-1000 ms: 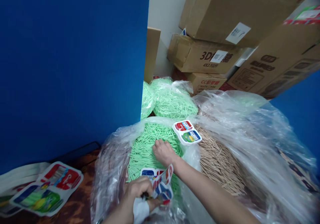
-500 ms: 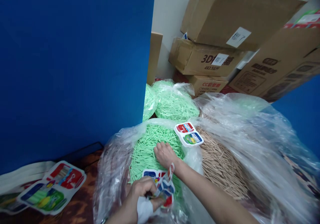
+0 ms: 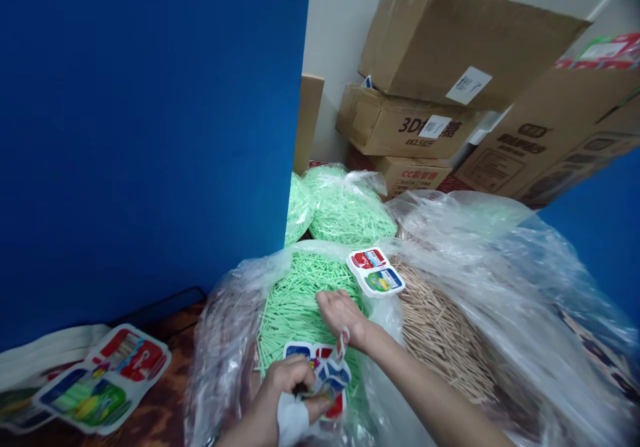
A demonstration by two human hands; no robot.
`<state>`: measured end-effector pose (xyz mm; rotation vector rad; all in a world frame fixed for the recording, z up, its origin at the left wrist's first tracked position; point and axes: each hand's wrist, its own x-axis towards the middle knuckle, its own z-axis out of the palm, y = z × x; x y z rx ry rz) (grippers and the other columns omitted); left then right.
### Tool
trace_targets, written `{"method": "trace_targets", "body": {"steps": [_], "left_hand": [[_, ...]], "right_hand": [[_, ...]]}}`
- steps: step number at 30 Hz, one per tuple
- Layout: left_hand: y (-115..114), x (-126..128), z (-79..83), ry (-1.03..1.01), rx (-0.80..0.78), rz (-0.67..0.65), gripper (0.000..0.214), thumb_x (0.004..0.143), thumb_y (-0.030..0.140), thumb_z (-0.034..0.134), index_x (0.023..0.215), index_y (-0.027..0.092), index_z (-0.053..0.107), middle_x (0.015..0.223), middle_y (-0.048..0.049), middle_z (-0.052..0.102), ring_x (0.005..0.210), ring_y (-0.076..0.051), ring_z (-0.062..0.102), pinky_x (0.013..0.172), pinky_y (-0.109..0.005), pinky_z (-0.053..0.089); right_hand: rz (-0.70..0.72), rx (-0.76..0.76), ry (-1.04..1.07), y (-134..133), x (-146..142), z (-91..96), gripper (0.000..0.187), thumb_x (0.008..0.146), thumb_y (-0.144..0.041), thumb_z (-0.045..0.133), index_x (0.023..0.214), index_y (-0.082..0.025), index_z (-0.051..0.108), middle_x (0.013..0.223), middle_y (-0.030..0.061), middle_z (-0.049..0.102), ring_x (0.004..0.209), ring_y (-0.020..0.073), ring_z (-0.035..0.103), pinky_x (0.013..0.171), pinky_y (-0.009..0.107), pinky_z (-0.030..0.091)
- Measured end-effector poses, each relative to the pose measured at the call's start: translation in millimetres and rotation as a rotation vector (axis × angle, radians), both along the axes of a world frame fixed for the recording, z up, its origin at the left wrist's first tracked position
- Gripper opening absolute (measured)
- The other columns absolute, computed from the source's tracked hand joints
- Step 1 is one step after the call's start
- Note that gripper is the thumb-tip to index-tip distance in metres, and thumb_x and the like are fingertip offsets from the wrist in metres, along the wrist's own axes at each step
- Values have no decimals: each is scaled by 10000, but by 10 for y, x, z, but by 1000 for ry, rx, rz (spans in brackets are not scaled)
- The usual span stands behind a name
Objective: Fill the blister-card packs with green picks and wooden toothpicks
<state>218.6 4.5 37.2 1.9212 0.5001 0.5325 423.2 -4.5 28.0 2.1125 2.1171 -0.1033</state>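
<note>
- A blue partition [image 3: 150, 134] stands on the left.
- Cardboard boxes [image 3: 450, 40] are stacked at the back wall.
- An open clear bag holds tan sticks [image 3: 440, 320].
- Tied bags of green sticks [image 3: 345, 210] sit behind.
- A small printed pack [image 3: 376, 272] lies on the plastic.
- Larger printed packs [image 3: 100, 380] lie at lower left.

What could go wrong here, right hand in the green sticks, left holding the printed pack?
1. The right hand lies on loose green sticks; a grab could scatter some over the slack plastic bag.
2. The two-cell tray rests on the bag's rim beside the tan sticks; a nudge might tip it.
3. The left hand grips the printed pack, lid flap lifted; the flap may tear.
</note>
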Motion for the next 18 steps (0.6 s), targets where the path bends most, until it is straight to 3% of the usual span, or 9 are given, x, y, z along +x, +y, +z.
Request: {"method": "trace_targets", "body": {"steps": [7, 13, 18], "left_hand": [[9, -5, 11, 24, -11, 7, 362, 626, 95, 634, 558, 200, 295, 568, 63, 382, 562, -101, 379, 543, -220, 266], [-6, 4, 14, -1, 6, 4, 345, 626, 95, 624, 553, 201, 303, 561, 58, 397, 553, -103, 392, 535, -217, 278], [-2, 0, 10, -22, 31, 17, 330, 635, 107, 640, 551, 198, 334, 559, 59, 408, 551, -104, 403, 531, -215, 290]], "right_hand": [[31, -4, 137, -32, -11, 91, 247, 738, -126, 548, 980, -151, 503, 970, 109, 598, 893, 241, 533, 805, 337, 362], [-79, -59, 207, -35, 15, -35, 290, 743, -33, 448, 1009, -148, 468, 932, 105, 603, 757, 205, 558, 659, 289, 361], [-85, -47, 227, -11, 20, 4, 255, 817, -58, 413, 1050, -135, 481, 862, 89, 636, 819, 223, 569, 696, 287, 364]]}}
